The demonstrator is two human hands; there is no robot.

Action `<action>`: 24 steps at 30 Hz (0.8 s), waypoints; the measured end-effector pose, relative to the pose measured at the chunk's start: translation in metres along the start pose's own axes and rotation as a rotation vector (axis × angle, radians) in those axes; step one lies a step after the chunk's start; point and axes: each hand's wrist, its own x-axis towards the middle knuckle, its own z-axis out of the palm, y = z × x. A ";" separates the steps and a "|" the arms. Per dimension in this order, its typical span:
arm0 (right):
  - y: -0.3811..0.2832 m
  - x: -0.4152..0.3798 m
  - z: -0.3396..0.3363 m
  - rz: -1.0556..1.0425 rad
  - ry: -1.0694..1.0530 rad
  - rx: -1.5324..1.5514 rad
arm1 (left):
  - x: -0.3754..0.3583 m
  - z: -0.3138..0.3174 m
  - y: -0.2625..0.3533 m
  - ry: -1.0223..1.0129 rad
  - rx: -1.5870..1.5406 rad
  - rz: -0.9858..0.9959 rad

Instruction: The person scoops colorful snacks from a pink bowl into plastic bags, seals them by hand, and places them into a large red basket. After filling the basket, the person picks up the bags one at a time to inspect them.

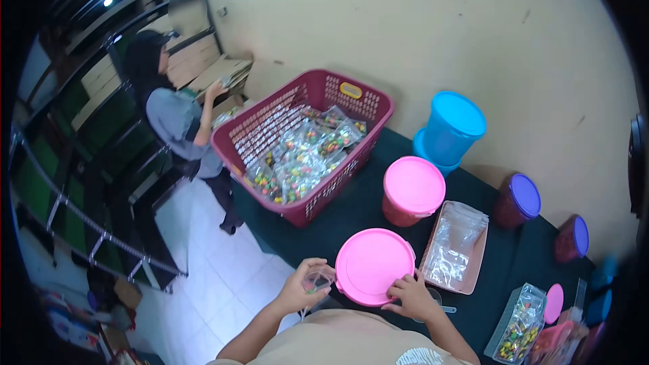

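My left hand (304, 288) is wrapped round a small clear cup (318, 280) with a few coloured pieces visible in it. To its right is a tub with a round pink lid (375, 266); my right hand (410, 295) rests on the lid's lower right edge, fingers spread. Partly hidden beside my right hand is a clear scoop or spoon (447, 309). Just beyond the lid stands a second pink-lidded tub (414, 186). A pink tray (478, 263) of clear plastic bags lies to the right.
A maroon basket (318, 203) holds bags of colourful sweets. Blue containers (454, 128) and purple-lidded tubs (519, 199) stand along the wall. A tray of sweets (517, 328) is at the lower right. Another person (172, 115) stands at the left, near a metal railing (81, 220).
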 end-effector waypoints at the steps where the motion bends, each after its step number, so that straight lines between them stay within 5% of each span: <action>1: -0.004 0.003 0.002 0.060 -0.037 -0.024 | 0.007 -0.003 0.003 -0.042 0.021 0.019; 6: -0.006 0.010 0.023 0.340 0.143 0.096 | 0.047 -0.017 0.007 -0.177 0.084 0.229; 7: -0.007 0.014 0.017 0.423 0.041 0.083 | 0.054 -0.021 0.004 -0.198 0.045 0.273; 12: -0.056 0.046 0.003 0.540 0.328 -0.044 | 0.079 -0.028 -0.007 -0.325 -0.080 0.237; 14: -0.088 0.062 -0.008 0.386 0.524 0.448 | 0.088 -0.031 0.002 -0.443 -0.036 0.284; 16: -0.107 0.077 -0.004 0.353 0.521 0.519 | 0.094 -0.033 0.001 -0.518 -0.152 0.217; 18: -0.118 0.097 0.006 0.307 0.634 0.961 | 0.100 -0.043 0.008 -0.581 -0.268 0.150; 20: -0.115 0.105 0.027 0.296 0.646 0.944 | 0.107 -0.058 0.025 -0.643 0.051 0.300; 24: -0.128 0.131 0.026 0.472 0.857 0.938 | 0.105 -0.089 0.022 -0.724 -0.036 0.107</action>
